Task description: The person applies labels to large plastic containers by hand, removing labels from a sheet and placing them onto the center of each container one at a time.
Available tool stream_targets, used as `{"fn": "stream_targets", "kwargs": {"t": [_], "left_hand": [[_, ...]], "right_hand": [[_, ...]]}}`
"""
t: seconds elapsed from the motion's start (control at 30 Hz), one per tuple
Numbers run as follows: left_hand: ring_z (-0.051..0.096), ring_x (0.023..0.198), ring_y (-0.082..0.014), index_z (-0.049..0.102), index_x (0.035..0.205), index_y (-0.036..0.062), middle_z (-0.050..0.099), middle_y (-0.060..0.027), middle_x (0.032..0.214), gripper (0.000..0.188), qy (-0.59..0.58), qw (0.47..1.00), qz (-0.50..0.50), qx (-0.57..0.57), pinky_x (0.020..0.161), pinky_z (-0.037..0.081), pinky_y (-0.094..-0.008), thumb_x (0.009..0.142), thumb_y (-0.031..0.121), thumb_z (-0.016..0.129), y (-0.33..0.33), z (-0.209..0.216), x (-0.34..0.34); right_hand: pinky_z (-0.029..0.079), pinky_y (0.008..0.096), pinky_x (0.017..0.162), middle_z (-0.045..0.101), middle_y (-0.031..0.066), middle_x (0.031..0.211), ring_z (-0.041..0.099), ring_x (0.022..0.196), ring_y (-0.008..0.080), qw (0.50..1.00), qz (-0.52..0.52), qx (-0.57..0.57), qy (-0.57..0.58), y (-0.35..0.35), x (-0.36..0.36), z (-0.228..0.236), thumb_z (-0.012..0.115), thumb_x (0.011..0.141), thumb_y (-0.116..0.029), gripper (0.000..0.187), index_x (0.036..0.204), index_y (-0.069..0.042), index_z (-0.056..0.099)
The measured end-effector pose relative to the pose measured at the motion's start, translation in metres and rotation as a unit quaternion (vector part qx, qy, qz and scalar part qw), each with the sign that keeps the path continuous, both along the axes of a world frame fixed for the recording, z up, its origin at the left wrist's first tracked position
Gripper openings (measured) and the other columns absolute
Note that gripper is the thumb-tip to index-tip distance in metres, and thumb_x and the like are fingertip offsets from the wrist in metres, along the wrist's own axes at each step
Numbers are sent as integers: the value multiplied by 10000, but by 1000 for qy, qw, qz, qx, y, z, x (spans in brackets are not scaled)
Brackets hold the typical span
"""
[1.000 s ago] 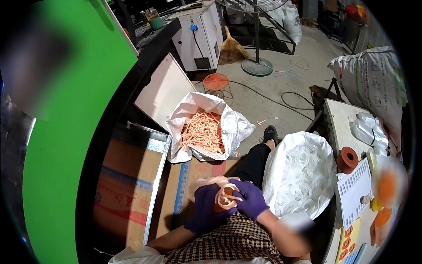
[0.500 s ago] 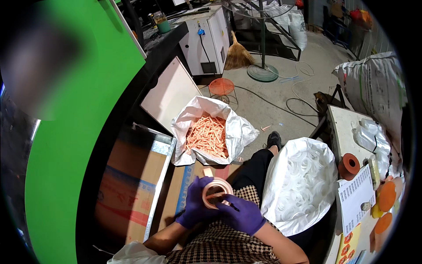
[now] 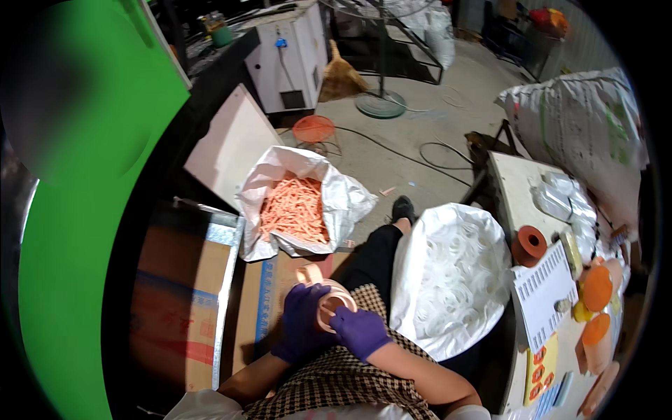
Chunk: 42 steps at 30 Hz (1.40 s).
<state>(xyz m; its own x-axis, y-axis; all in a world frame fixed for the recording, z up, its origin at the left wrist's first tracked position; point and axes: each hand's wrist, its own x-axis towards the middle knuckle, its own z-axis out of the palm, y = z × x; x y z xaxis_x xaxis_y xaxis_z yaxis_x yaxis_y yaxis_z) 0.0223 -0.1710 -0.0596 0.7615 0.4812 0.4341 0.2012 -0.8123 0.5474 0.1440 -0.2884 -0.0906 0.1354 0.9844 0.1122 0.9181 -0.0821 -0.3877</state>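
Both gloved hands, left hand (image 3: 302, 323) and right hand (image 3: 359, 331), clamp pale rings (image 3: 329, 299) (count unclear, fingers partly cover them).

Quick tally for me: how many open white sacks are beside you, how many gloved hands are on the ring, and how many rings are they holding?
Open white woven sacks: 2, one of orange pieces, one of white rings
Purple-gloved hands: 2, left hand, right hand
Pale peach plastic ring in the hands: 1
Total: 5
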Motion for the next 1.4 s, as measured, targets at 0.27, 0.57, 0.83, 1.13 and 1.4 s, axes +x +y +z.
{"fn": "stream_targets", "kwargs": {"t": [0.27, 0.57, 0.83, 1.13, 1.4], "left_hand": [[641, 887, -331, 641, 1055, 47, 647, -138, 973, 434, 41, 997, -46, 52, 818, 506, -418, 714, 266, 797, 53, 30, 21], [548, 1234, -281, 25, 1583, -11, 546, -162, 1344, 1227, -297, 951, 90, 15, 1094, 398, -405, 685, 121, 851, 167, 100, 31], [557, 1203, -253, 367, 1428, -43, 563, -136, 1307, 964, -139, 989, 6, -53, 1160, 306, -416, 696, 298, 893, 86, 29, 11], [620, 1014, -316, 549, 1233, 43, 597, -106, 1090, 850, -29, 994, -67, -79, 944, 465, -429, 536, 298, 963, 36, -3, 8], [603, 921, -371, 574, 1098, 85, 617, -126, 994, 678, -7, 996, -89, 13, 800, 468, -471, 567, 359, 894, 27, 13, 35]], "right_hand": [[556, 469, 742, 649, 171, 1173, 684, 819, 402, 984, 39, 18, 173, 28, 20, 31, 717, 854, -317, 596, 1396, -191, 502], [496, 433, 758, 624, 74, 952, 604, 874, 276, 955, -286, 14, -72, -105, 116, 13, 815, 718, -254, 251, 924, -140, 730], [518, 396, 747, 661, 96, 954, 643, 866, 275, 932, -358, 48, 16, -135, 143, -38, 737, 830, -167, 180, 992, -103, 692], [524, 439, 745, 686, 172, 919, 657, 862, 374, 915, -400, 51, 23, -104, 132, -45, 602, 884, -90, 264, 1145, -93, 642], [545, 271, 726, 701, 82, 991, 672, 838, 140, 725, -399, 183, 531, -148, 132, 27, 660, 927, -54, 327, 1241, 38, 651]]}}
